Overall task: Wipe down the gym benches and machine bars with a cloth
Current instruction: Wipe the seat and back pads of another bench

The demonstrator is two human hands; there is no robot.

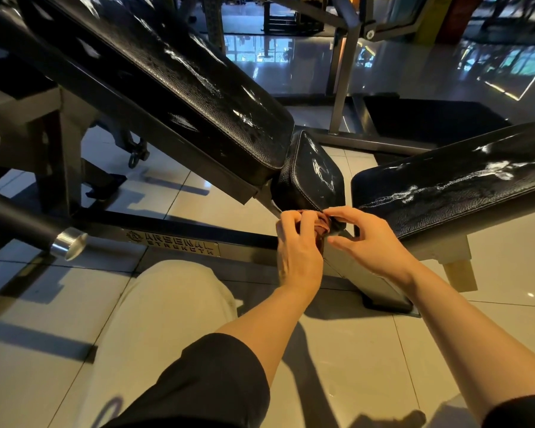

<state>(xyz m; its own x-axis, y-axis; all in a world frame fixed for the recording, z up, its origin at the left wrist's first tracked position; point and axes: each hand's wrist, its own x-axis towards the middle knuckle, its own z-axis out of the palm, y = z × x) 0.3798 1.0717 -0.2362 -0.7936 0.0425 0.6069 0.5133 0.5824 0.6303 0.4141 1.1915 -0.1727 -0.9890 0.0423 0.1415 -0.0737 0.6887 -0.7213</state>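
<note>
Cloth [321,225], reddish-brown, sits bunched between 2 hands: left hand [297,245] grips it, right hand [368,239] pinches its top edge, just below the seat pad [312,171].

A single head-worn wide-angle view looks forward and steeply down, close over a black padded seat [314,173] and the tiled floor [368,350] below.
</note>
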